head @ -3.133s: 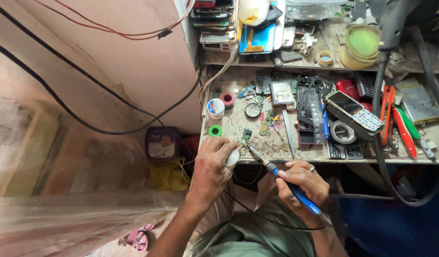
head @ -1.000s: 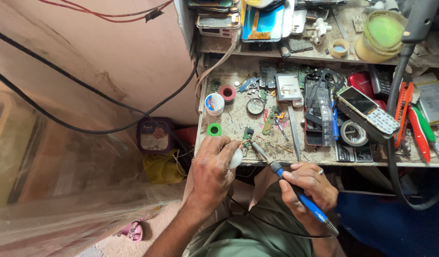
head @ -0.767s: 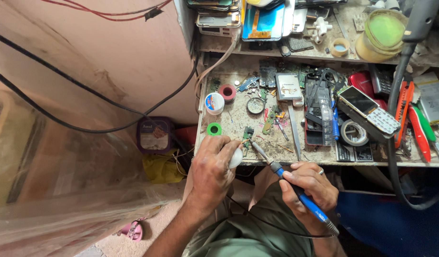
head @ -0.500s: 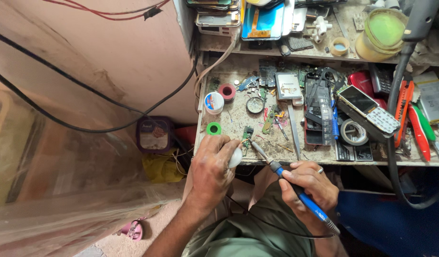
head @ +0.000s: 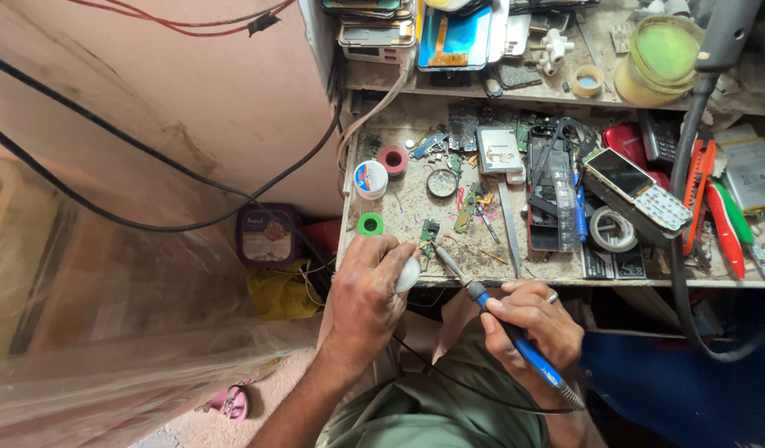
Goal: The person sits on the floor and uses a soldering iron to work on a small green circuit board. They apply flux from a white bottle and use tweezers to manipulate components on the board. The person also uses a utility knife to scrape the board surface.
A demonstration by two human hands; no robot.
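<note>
Head view: a cluttered, dusty wooden workbench (head: pixel 415 217) fills the upper right of the frame. At its lower edge, the left hand (head: pixel 367 292) is closed over a small white rounded object (head: pixel 407 275). Right of it, lower centre, the right hand (head: pixel 536 322) pinches a blue-handled soldering iron (head: pixel 500 319), tip near a small green circuit board (head: pixel 429 237). 1 green solder spool (head: pixel 370 223) sits just above the left hand.

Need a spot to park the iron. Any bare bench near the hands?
Little. One bare patch of the bench lies between the green roll, the small round tin and the circuit board; a narrow strip runs along the front edge right of the soldering iron. From the black parts tray to the keypad phone it is crowded.
</note>
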